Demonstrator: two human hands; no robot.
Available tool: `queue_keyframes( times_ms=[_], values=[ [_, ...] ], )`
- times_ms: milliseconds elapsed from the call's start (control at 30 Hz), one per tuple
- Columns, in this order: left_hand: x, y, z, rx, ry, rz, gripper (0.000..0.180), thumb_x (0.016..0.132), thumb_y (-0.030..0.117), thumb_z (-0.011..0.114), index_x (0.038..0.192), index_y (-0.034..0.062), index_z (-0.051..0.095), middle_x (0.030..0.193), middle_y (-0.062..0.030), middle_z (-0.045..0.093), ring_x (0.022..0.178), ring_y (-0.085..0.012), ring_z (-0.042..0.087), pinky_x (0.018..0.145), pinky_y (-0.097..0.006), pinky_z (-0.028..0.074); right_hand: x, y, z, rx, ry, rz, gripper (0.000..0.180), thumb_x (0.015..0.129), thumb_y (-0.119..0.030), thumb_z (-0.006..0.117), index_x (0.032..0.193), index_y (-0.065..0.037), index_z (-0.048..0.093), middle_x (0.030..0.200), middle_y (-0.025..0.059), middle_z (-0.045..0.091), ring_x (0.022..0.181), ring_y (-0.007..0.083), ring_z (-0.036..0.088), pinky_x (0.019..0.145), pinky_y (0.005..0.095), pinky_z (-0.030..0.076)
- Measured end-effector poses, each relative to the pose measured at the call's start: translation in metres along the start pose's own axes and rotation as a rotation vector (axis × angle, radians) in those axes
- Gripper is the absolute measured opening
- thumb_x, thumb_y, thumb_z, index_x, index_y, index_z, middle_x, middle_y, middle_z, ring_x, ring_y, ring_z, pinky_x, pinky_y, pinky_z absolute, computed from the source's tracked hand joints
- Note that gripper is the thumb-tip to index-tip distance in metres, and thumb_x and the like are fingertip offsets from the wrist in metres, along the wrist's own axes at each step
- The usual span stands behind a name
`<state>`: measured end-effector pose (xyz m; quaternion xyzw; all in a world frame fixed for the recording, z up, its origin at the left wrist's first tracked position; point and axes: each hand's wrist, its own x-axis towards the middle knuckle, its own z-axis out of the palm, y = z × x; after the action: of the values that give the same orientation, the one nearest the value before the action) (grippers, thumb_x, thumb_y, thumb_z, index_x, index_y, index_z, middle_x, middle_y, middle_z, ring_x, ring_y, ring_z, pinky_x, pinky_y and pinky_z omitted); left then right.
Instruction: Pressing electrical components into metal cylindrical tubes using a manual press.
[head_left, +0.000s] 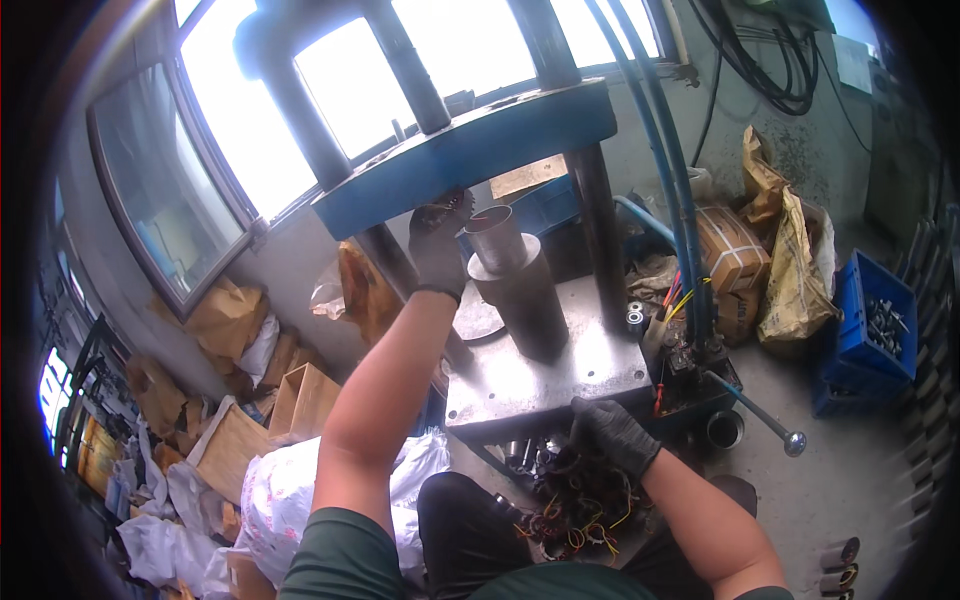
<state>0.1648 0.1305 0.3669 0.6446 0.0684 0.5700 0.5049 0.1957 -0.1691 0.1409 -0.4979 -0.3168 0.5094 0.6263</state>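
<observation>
My left hand, in a dark glove, reaches up beneath the blue crossbeam of a press. Its fingers are closed on a dark round part with a toothed edge, partly hidden by the hand. Just right of it, a grey metal sleeve stands upright on a wider dark cylinder, which rests on the press's steel plate. At the plate's front edge lies my right hand, also gloved, with its fingers stretched out against the edge and no object visible in it.
Blue crossbeam and steel posts frame the work. A ball-ended lever sticks out at right, near a blue crate of metal parts. Wired parts lie below the plate. White bags and cartons stand at left.
</observation>
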Motion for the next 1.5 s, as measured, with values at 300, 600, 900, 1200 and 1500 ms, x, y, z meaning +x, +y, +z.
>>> queue_keyframes(
  times_ms=[300, 600, 900, 1200, 1500],
  values=[
    [0.007, 0.024, 0.023, 0.472, -0.313, -0.020, 0.041, 0.082, 0.026, 0.091, 0.113, 0.0055, 0.075, 0.104, -0.0043, 0.075, 0.098, -0.0152, 0.068, 0.090, -0.029, 0.052, -0.011, 0.003, 0.013, -0.821, -0.036, -0.094, 0.053, 0.110, -0.050, 0.049, 0.126, -0.005, 0.073, 0.104, 0.0122, 0.077, 0.102, 0.0293, 0.074, 0.097, 0.0439, 0.055],
    [0.040, -0.017, -0.011, 0.343, -0.460, -0.242, 0.038, 0.086, 0.024, 0.087, 0.115, 0.0037, 0.073, 0.103, -0.0020, 0.073, 0.096, -0.0130, 0.065, 0.089, -0.029, 0.050, -0.008, 0.007, 0.014, -1.252, -0.277, -0.246, 0.044, 0.100, -0.048, 0.058, 0.114, -0.011, 0.077, 0.121, 0.0196, 0.072, 0.115, 0.0361, 0.069, 0.105, 0.0493, 0.051],
    [0.030, -0.006, -0.008, 0.755, -0.437, -0.104, 0.043, 0.088, 0.034, 0.086, 0.110, 0.0004, 0.071, 0.104, -0.0068, 0.072, 0.095, -0.0153, 0.066, 0.088, -0.030, 0.051, -0.011, -0.001, 0.018, -1.228, -0.334, -0.331, 0.017, 0.082, -0.011, 0.067, 0.095, -0.010, 0.079, 0.090, 0.0198, 0.076, 0.091, 0.0389, 0.075, 0.089, 0.0493, 0.057],
    [0.007, -0.016, -0.053, 0.394, -0.222, -0.371, 0.107, 0.090, 0.049, 0.082, 0.164, 0.0068, 0.017, 0.113, -0.0128, 0.071, 0.094, -0.0190, 0.070, 0.080, -0.037, 0.056, -0.016, -0.004, 0.011, -1.234, -0.361, -0.316, 0.022, 0.084, -0.008, 0.065, 0.101, -0.007, 0.079, 0.098, 0.0203, 0.075, 0.095, 0.0398, 0.072, 0.090, 0.0486, 0.057],
    [-0.213, -0.015, -0.256, 0.251, -0.346, -0.417, 0.044, 0.099, 0.023, 0.078, 0.135, 0.0025, 0.064, 0.121, -0.0058, 0.070, 0.112, -0.0146, 0.065, 0.098, -0.031, 0.054, -0.040, -0.012, -0.008, -1.156, -0.235, -0.305, 0.012, 0.080, -0.006, 0.074, 0.092, -0.004, 0.073, 0.090, 0.0187, 0.070, 0.086, 0.0394, 0.069, 0.076, 0.0476, 0.055]
  ],
)
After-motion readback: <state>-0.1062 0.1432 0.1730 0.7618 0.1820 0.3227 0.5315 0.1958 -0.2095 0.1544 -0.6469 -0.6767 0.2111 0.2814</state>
